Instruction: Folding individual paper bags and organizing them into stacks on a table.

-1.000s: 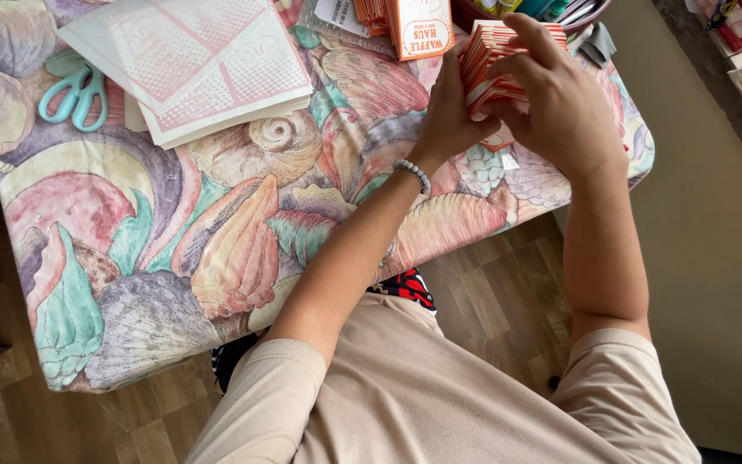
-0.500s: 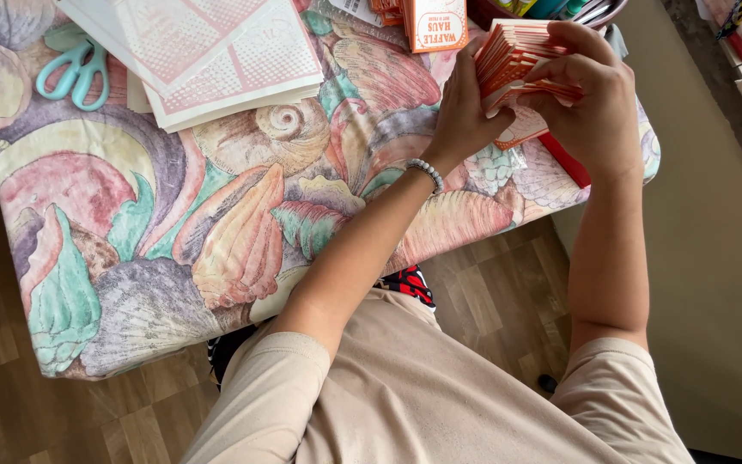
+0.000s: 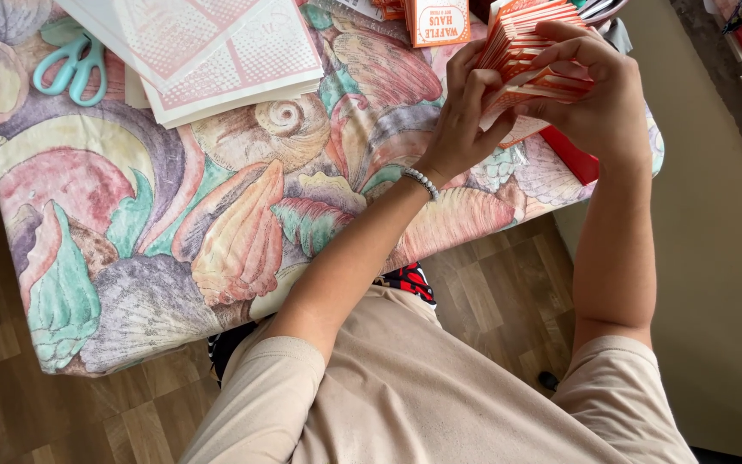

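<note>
Open cloth at the near left, clutter along the far edge

From the table's middle, the shell-patterned tablecloth [image 3: 173, 249] lies bare toward 6, 7 and 8 o'clock, so a hand can pass freely there. Toward 11 and 12 o'clock a stack of large pink-printed white paper sheets [image 3: 216, 51] blocks the way, with teal-handled scissors [image 3: 70, 67] just beside it at 10 o'clock. At 1 o'clock an upright orange and white card box [image 3: 438, 21] stands near the far edge. Toward 2 o'clock both hands, left [image 3: 461, 120] and right [image 3: 599, 107], close around a fanned bundle of orange and white paper cards [image 3: 530, 51], filling that corner above a flat red sheet [image 3: 573, 155].
</note>
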